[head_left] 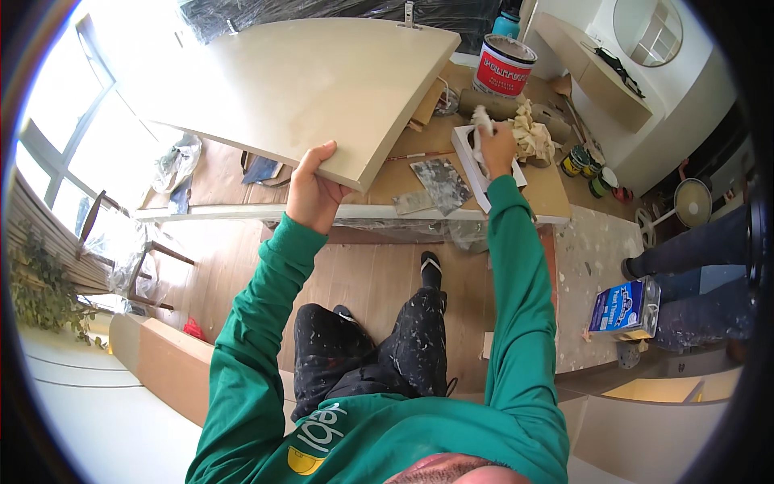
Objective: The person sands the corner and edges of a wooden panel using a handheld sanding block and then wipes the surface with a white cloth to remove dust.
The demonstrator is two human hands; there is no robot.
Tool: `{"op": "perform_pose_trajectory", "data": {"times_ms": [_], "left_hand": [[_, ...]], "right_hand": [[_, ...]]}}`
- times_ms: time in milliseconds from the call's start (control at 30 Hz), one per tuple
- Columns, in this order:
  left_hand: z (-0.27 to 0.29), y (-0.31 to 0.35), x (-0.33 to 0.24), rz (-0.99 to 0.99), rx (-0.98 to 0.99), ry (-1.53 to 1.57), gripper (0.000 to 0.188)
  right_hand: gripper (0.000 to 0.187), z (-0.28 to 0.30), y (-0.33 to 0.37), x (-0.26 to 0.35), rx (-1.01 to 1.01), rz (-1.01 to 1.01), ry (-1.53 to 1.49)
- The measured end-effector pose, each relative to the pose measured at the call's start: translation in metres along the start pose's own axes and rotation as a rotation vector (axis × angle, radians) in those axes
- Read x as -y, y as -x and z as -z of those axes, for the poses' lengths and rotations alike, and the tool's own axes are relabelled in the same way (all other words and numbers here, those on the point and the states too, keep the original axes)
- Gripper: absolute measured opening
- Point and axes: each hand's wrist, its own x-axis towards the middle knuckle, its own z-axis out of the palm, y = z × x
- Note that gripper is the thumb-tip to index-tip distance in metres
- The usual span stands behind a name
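A large beige panel [322, 89] with metal hinges [409, 16] on its far edge is tilted above the work table [222, 173]. My left hand [314, 192] grips its near corner, thumb on top and fingers underneath. To the right, my right hand [498, 152] is closed on a white, fluffy rag [481, 119] over a shallow white box [466, 163]. The box's contents are mostly hidden by that hand. Left of the box lie a smeared square sheet [442, 185] and a smaller scraper-like plate [413, 202].
Behind the box stand a red-and-white tin [504, 68], a blue bottle [506, 26] and crumpled cream cloth [534, 139]. Small cans [576, 161] are farther right. A rectangular blue tin [625, 309] stands near another person's legs [701, 250]. A chair [145, 262] is at left.
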Motion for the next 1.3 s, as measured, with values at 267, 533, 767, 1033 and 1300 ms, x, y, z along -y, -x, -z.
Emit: {"op": "perform_pose_trajectory", "data": {"times_ms": [267, 533, 767, 1033, 1300], "left_hand": [[0.000, 0.003, 0.001, -0.028, -0.010, 0.016, 0.037], [0.007, 0.006, -0.002, 0.078, 0.014, 0.179, 0.045], [-0.012, 0.016, -0.015, 0.040, 0.024, 0.081, 0.040], [0.006, 0.020, -0.019, 0.230, 0.110, 0.203, 0.055], [0.010, 0.014, -0.018, 0.067, 0.114, 0.087, 0.043]], "right_hand": [[0.033, 0.083, 0.027, 0.118, -0.289, 0.205, -0.671], [0.051, 0.029, 0.198, 0.210, 0.064, 0.770, -0.722], [0.065, 0.012, 0.137, 0.196, 0.206, 0.394, -0.892], [0.053, 0.036, 0.211, 0.208, 0.161, 0.973, -0.554], [0.031, 0.029, 0.091, 0.161, 0.023, 0.269, -0.677]]}}
